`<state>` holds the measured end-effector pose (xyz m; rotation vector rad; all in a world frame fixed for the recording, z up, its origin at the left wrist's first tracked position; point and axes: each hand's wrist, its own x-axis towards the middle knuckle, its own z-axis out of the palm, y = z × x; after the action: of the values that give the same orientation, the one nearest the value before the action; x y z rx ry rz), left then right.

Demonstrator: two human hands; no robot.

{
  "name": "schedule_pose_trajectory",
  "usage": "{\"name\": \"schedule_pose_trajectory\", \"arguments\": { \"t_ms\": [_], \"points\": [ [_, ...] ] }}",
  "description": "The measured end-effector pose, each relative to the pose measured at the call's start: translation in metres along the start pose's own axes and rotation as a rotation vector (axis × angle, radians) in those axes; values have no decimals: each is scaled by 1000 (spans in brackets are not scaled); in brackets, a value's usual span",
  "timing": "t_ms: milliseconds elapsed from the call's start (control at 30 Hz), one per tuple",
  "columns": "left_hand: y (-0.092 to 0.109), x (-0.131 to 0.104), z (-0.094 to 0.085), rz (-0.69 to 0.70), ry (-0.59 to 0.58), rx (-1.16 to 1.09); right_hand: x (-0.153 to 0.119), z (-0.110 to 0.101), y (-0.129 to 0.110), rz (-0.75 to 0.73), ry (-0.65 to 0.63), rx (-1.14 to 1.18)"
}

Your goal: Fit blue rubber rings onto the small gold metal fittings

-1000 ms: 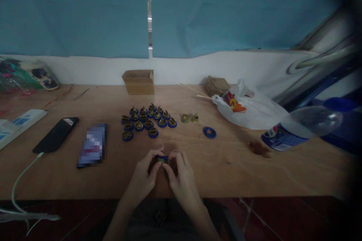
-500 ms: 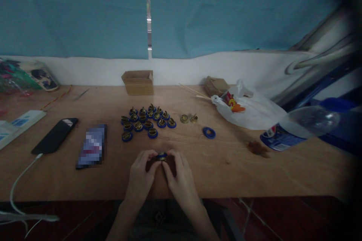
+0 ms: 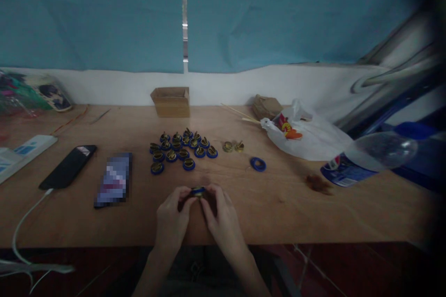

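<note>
Between the fingertips of both hands is a small blue and brass-coloured round piece, just above the table's front part. My left hand pinches it from the left, and my right hand from the right; the fingers partly cover it. Beyond the hands lie several blue-rimmed brass pieces in a cluster. To their right are two brass pieces without a blue rim. A blue ring lies further right, nearer the front.
On the wooden table are a cardboard box, a white plastic bag, a lying bottle and a brown stain. At the left are a black phone with a cable, a blurred-screen phone and a power strip.
Both hands keep hold of the round piece, with only slight finger movement. The rest of the view has barely shifted.
</note>
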<state>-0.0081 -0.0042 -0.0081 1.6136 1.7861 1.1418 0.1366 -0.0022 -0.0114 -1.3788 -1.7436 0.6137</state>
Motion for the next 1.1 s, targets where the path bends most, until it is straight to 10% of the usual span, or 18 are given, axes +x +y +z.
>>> {"name": "schedule_pose_trajectory", "arguments": {
  "t_ms": [1100],
  "points": [
    [1, 0, -1, 146, -35, 39, 7, -5, -4, -17, -65, -70]
  ]
}}
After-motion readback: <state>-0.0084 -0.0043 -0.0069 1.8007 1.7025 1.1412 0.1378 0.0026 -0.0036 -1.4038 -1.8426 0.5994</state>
